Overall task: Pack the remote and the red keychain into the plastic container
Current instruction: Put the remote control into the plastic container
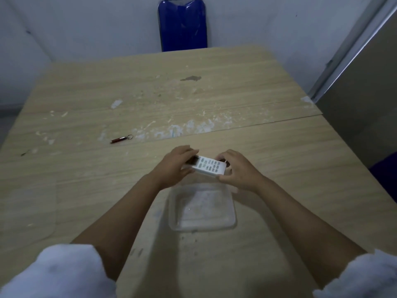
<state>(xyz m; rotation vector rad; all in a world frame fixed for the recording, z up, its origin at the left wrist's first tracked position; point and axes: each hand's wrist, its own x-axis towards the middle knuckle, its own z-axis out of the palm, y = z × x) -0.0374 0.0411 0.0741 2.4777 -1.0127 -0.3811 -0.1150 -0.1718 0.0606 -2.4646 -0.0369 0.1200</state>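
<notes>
Remote: white rectangular plastic remote control point(207, 167) with a dark display at its left end and rows of pale buttons; held level at frame centre, above the far edge of the container.
Left hand: left hand point(176, 166) grasps the remote's display end, fingers curled over the top.
Right hand: right hand point(237, 172) grasps the remote's button end, thumb beneath.
Container: clear square plastic container point(171, 211) with rounded corners, open, resting on the table just below the hands.
Keychain: small red cylindrical keychain point(120, 139) with a metal ring, lying left of centre, well apart from the container.
Table: scuffed light wood-grain table point(214, 100).
Lid: clear flat plastic lid point(30, 211), lower left.
Chair: blue chair back point(182, 24), top centre.
Obstruction: both forearms flank the container.
</notes>
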